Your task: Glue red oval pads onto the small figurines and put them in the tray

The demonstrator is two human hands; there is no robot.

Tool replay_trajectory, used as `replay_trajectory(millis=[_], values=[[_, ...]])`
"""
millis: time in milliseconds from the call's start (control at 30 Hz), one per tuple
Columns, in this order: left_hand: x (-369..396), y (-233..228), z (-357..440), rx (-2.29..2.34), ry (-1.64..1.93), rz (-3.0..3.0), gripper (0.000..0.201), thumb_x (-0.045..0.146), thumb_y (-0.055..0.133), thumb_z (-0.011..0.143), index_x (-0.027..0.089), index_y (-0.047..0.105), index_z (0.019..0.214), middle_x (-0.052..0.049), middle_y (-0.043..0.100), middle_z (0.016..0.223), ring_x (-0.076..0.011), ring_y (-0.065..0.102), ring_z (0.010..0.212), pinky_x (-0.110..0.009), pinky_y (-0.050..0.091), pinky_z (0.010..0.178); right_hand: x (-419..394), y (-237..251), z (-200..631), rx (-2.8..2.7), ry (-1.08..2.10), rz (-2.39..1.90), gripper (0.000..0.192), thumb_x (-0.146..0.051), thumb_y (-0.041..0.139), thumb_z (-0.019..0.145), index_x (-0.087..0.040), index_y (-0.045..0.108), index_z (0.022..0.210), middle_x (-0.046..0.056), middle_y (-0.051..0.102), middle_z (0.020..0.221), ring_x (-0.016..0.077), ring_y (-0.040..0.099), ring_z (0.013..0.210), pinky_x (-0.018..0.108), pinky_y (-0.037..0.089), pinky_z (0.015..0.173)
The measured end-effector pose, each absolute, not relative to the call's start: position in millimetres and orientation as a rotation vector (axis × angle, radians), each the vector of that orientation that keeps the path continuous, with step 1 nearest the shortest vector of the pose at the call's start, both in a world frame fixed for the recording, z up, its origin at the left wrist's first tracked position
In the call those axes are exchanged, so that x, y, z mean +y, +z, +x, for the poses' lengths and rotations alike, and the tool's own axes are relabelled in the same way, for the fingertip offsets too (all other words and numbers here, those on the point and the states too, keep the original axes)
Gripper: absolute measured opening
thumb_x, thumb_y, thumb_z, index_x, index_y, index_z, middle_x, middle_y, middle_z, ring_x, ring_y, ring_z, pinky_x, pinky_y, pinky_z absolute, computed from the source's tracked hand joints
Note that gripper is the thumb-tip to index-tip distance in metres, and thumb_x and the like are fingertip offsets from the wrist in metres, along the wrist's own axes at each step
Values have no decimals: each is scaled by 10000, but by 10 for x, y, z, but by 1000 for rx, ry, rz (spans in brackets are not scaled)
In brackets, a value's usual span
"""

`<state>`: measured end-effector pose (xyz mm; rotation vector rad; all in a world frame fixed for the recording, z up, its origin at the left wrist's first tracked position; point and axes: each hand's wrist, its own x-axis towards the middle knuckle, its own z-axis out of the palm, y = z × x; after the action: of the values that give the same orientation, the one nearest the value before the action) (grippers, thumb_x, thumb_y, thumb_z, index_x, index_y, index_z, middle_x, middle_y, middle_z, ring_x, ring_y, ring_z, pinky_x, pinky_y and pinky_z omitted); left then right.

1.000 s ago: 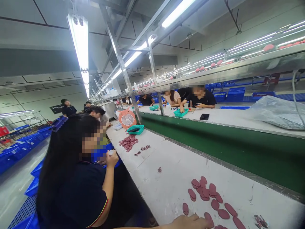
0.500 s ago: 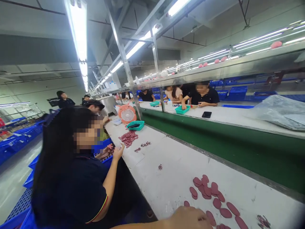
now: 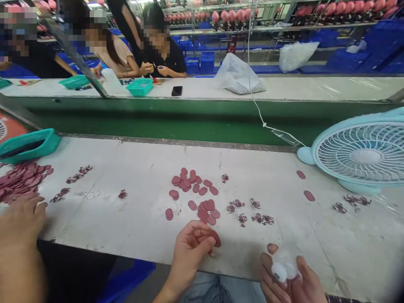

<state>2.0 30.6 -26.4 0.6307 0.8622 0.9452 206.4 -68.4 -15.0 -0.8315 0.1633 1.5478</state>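
My left hand (image 3: 195,251) is closed in a pinch on a dark-red oval disc (image 3: 216,238), just above the table's front edge. To the right, my right hand (image 3: 292,277) is wrapped around a small translucent white bottle (image 3: 285,265), its white tip facing me. Beyond my left hand lie a loose pile of similar ovals (image 3: 205,210) and another cluster of them (image 3: 186,181). Small crumpled brown-and-white pieces (image 3: 237,204), too small to name, are scattered to the right of the ovals.
A light-blue fan (image 3: 366,155) stands at the right. At far left, a co-worker's hand (image 3: 23,214) rests near a large oval pile (image 3: 22,179) and a teal basket (image 3: 50,143). Across the green gap (image 3: 189,122), people work at another table (image 3: 202,90).
The view has swung right, bringing the fan and my right hand with the bottle into sight. My left hand, earlier low beside the ovals, now holds one raised.
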Motion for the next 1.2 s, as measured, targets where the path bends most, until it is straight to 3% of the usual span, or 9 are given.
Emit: replay_trajectory(millis=[200, 333, 433, 533, 633, 700, 967, 1133, 1200], values=[[186, -322, 118, 827, 879, 557, 228, 302, 814, 820, 177, 686, 960, -31, 725, 840, -139, 689, 724, -190, 563, 529, -636, -87, 1853, 123, 1604, -726, 439, -632, 661, 884, -226, 740, 1033, -78, 373, 621, 39, 135, 454, 154, 281, 417], [60, -335, 216, 696, 727, 540, 298, 332, 885, 727, 141, 662, 777, -64, 730, 758, -183, 699, 609, -202, 515, 417, -562, 31, 1763, 21, 1682, -614, 464, -665, 649, 878, -242, 740, 1044, -77, 400, 617, 27, 184, 418, 144, 298, 402], [-36, -297, 286, 679, 716, 548, 205, 247, 857, 769, 140, 683, 759, -67, 758, 811, -139, 693, 623, -174, 532, 484, -518, 153, 1690, -39, 1657, -657, 448, -655, 654, 880, -249, 727, 1054, -64, 455, 637, 27, 228, 421, 136, 327, 404], [-95, -251, 280, 708, 809, 721, 21, 196, 749, 874, 185, 767, 875, -78, 789, 968, -127, 723, 740, -172, 576, 622, -482, 242, 1641, -34, 1616, -735, 428, -634, 669, 884, -241, 723, 1045, -59, 474, 637, 37, 266, 429, 143, 360, 409], [-112, -261, 203, 677, 884, 1108, 265, 143, 704, 889, 253, 785, 1116, -130, 741, 1233, -228, 738, 1042, -237, 619, 793, -442, 254, 1634, 43, 1536, -767, 431, -623, 653, 902, -224, 728, 1048, -65, 475, 631, 37, 286, 421, 147, 374, 407], [-112, -297, 153, 610, 896, 1226, 424, 115, 740, 848, 289, 737, 1235, -144, 681, 1350, -272, 710, 1137, -248, 630, 793, -417, 245, 1637, 111, 1497, -757, 425, -608, 649, 909, -214, 737, 1044, -69, 478, 619, 35, 317, 412, 143, 374, 396], [-180, -384, 221, 683, 1002, 1062, 335, 86, 716, 865, 278, 763, 1135, -104, 732, 1245, -208, 740, 1007, -221, 625, 770, -370, 289, 1577, 258, 1475, -711, 392, -548, 707, 907, -198, 728, 1084, -37, 548, 674, 73, 524, 522, 171, 472, 477], [-106, -346, 246, 628, 865, 424, 201, 241, 750, 867, 249, 769, 1066, -94, 776, 1135, -161, 733, 767, -132, 529, 462, -418, 263, 1684, 224, 1449, -710, 386, -557, 726, 888, -232, 718, 1095, -37, 576, 639, 77, 535, 495, 162, 464, 449], [-64, -324, 221, 634, 835, 270, 187, 232, 779, 838, 238, 780, 1024, -93, 787, 1106, -140, 723, 736, -104, 492, 451, -469, 245, 1756, 104, 1404, -815, 418, -592, 739, 857, -267, 706, 1117, -23, 620, 642, 107, 570, 496, 180, 474, 431]])
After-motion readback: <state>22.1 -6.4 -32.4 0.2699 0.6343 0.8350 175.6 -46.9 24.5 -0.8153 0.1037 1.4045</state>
